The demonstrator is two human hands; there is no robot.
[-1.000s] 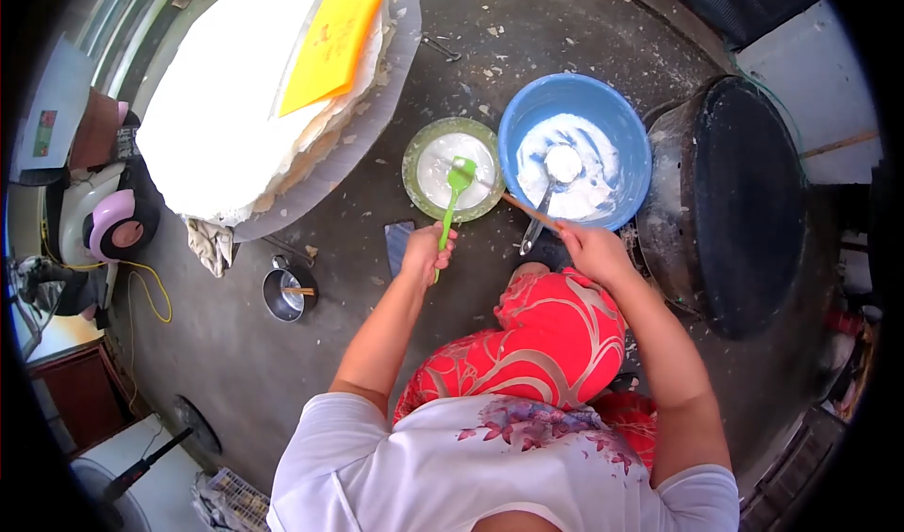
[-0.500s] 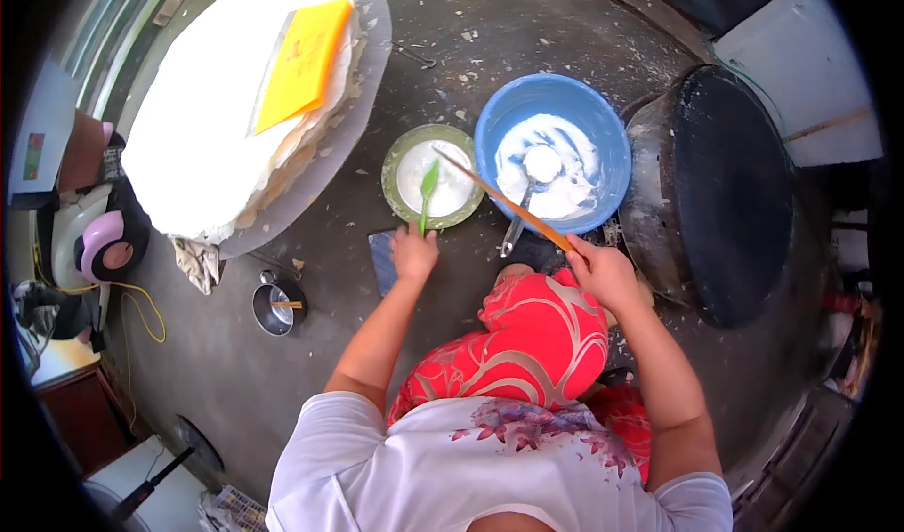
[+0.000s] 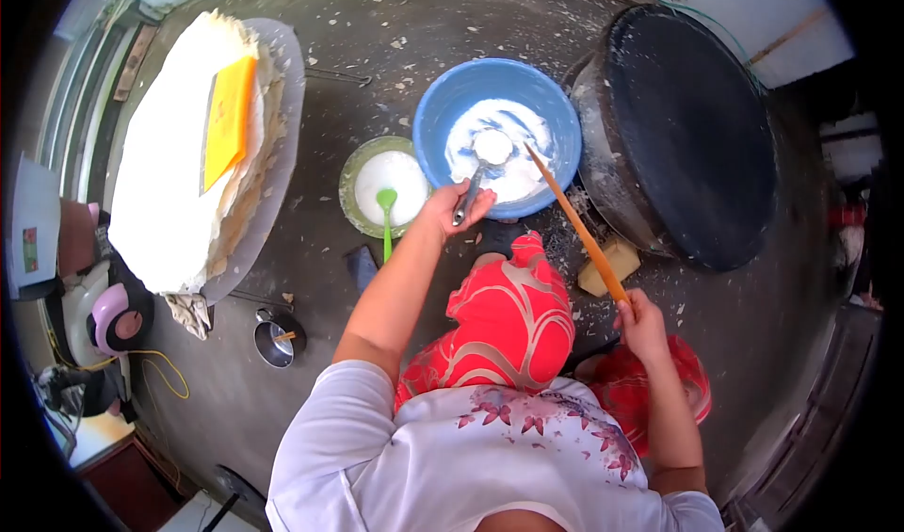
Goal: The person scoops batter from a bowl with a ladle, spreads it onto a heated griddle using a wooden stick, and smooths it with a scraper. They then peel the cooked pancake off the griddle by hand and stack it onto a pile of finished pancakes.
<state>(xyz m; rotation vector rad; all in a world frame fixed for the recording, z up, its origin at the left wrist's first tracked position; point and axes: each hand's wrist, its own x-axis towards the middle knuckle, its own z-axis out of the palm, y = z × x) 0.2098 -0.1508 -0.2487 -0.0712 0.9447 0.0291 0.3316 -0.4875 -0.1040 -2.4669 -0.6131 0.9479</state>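
Note:
My left hand is at the handle of a metal ladle, fingers curled about it. The ladle's bowl rests in white batter inside a blue basin. My right hand grips the thick end of a long, flat wooden stick that tapers to a point. Its tip reaches over the basin's right part. Left of the basin, a green bowl contains white liquid, and a green silicone spatula leans in it, out of my hands.
A large round black griddle stands on a drum at right. At left is a tall stack of thin pale sheets topped by a yellow scraper. A small dark pot and a yellowish block sit on the floor.
My left hand has let go of the green spatula and moved right to the ladle handle. My right hand has drawn the wooden stick back and right, away from the green bowl.

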